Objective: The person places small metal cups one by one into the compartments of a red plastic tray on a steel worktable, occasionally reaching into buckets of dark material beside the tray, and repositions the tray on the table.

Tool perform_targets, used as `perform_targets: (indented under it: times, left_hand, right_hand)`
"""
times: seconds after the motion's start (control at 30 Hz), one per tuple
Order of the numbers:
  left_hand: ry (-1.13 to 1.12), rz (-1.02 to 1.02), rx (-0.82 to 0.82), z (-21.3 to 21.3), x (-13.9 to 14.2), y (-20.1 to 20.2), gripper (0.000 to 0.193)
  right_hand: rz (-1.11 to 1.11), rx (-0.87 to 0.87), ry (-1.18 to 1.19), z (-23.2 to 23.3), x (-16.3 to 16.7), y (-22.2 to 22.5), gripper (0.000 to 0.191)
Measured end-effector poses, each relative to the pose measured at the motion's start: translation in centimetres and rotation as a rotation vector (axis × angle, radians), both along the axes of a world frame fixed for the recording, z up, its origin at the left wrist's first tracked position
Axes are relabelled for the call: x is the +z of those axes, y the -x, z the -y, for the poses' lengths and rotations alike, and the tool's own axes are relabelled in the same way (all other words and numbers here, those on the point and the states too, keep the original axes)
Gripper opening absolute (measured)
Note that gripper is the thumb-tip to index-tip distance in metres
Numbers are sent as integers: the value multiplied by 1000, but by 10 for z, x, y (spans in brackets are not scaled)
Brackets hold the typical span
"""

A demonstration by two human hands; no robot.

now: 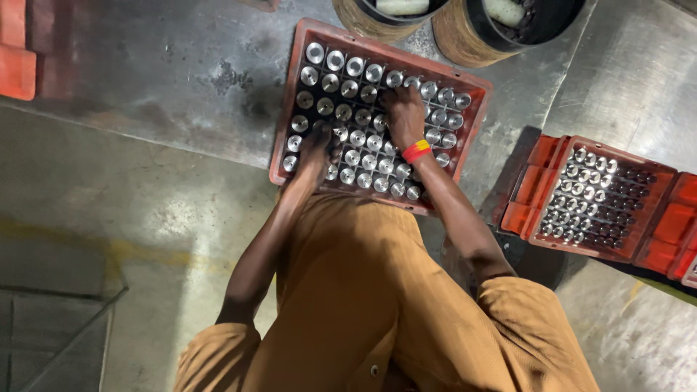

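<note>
A red plastic crate (289,116) lies on the metal floor, its grid filled with several shiny round metal parts (336,86). My left hand (319,145) rests on the parts near the crate's near-left side, fingers curled over one of them. My right hand (404,110) presses down on the parts in the crate's middle, fingers bent over them; a red and yellow band (416,151) circles that wrist. Whether either hand has a part gripped is hidden by the fingers.
A second red crate (552,170) with smaller metal parts stands to the right among stacked red crates (671,225). Two round drums (465,36) stand beyond the main crate. More red crates (16,65) sit far left. A floor seam (109,131) runs across.
</note>
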State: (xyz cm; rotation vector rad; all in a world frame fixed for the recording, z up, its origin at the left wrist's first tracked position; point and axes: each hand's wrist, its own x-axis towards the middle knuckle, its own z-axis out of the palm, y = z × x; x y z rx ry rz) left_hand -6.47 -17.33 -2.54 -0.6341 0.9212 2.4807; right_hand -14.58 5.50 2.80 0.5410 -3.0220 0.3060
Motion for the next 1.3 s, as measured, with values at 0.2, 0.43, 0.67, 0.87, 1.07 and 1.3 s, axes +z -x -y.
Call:
perform_targets:
  times: [0.2, 0.43, 0.67, 0.87, 1.07, 1.3]
  left_hand:
    - [75, -82, -191, -14, 18, 14, 28]
    - [148, -58, -151, -24, -19, 14, 16]
    - [132, 28, 2, 6, -11, 11, 16]
    - [511, 63, -61, 12, 12, 19, 26]
    - [431, -85, -252, 8, 15, 20, 25]
    - [1088, -151, -23, 44, 12, 14, 40]
  right_hand:
    - [264, -442, 729, 21, 3, -47, 36]
    - [363, -402, 880, 33, -9, -49, 28]
    - [-133, 54, 145, 34, -7, 11, 29]
    - [-73, 8, 298, 36, 7, 0, 42]
    - [487, -198, 751, 67, -1, -40, 31]
    - [-141, -50, 463, 67, -2, 9, 13]
